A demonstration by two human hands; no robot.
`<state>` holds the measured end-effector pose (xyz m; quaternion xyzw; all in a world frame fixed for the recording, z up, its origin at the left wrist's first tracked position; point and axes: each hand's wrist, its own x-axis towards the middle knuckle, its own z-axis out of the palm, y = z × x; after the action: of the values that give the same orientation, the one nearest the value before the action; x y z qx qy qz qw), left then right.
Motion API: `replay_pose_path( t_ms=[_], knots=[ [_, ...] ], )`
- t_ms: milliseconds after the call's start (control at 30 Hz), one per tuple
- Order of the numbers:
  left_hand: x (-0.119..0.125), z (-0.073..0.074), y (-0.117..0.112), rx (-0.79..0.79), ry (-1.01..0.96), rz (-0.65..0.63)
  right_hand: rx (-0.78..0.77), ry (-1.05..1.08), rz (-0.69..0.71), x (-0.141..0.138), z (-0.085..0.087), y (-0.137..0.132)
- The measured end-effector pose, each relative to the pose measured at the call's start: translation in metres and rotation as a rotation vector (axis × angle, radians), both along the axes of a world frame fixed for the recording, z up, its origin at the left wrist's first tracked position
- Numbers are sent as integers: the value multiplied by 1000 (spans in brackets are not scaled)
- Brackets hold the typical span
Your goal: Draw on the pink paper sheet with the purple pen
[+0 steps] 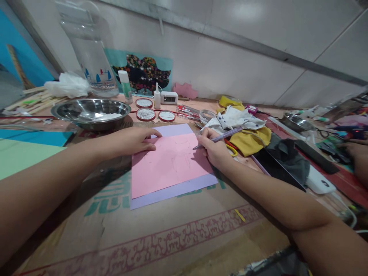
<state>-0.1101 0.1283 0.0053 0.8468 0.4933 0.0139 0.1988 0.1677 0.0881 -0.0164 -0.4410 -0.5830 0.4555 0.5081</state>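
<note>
A pink sheet of paper [161, 172] with faint pencil-like lines lies over a lilac sheet [175, 194], both on a printed cardboard surface [138, 237]. My left hand [138, 142] rests on the pink sheet's upper left part, its thumb and a finger apart. In my right hand [214, 149] a purple pen [227, 134] is gripped; its tip is at the sheet's right side, and whether it touches the paper I cannot tell. Just beyond that hand show the yellow handles of what look like scissors [232, 150].
Behind the papers stand a metal bowl [92, 115], shallow red-rimmed dishes [145, 114], a glue stick [125, 86], a nozzle bottle [156, 97] and a small digital clock [169, 98]. Cloths [250, 140] are heaped on the right. Another person's hand [360, 157] shows at the right edge.
</note>
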Motion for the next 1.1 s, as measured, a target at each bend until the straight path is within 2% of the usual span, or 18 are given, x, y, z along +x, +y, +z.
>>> replay_pose_path(
  t_ms=[200, 367, 533, 633, 1100],
  knots=[
    [3, 0, -2, 83, -34, -28, 26, 142, -26, 4, -4, 11],
    [7, -3, -7, 159, -124, -29, 31, 64, -44, 1, 0, 12],
    [6, -15, -9, 255, -207, 7, 26, 28, -69, 0, 2, 16],
    [6, -20, -8, 276, -226, -7, 9, 56, -90, 1, 0, 19],
    [5, -23, -4, 266, -292, -33, -31, -23, -109, 8, -4, 23]
  ],
)
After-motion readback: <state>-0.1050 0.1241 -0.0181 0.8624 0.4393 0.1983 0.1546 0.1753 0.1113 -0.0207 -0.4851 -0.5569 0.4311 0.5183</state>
